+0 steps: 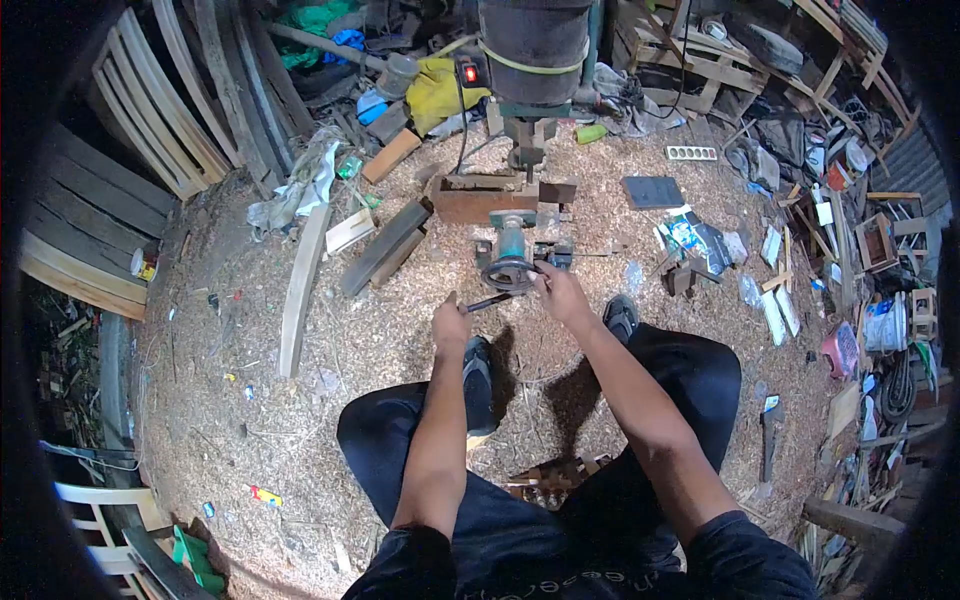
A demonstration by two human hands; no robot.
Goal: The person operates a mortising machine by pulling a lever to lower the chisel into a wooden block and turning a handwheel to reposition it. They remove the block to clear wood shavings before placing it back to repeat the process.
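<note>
In front of me stands a green woodworking machine with a dark motor housing (535, 60) and a bit (529, 172) pointing down. A wooden workpiece (480, 205) lies beneath the bit. My left hand (452, 324) is closed around the end of a black lever (488, 303), low at the machine's front. To its right, my right hand (560, 296) grips the rim of the dark handwheel (508, 284). Behind the wheel sits a green cylindrical part (512, 240).
Wood shavings (300, 450) cover the floor. Left of the machine lie a dark beam (385, 248) and a long pale board (305, 290). On the right are a dark flat panel (652, 192) and a white power strip (692, 154). A red switch light (470, 74) glows.
</note>
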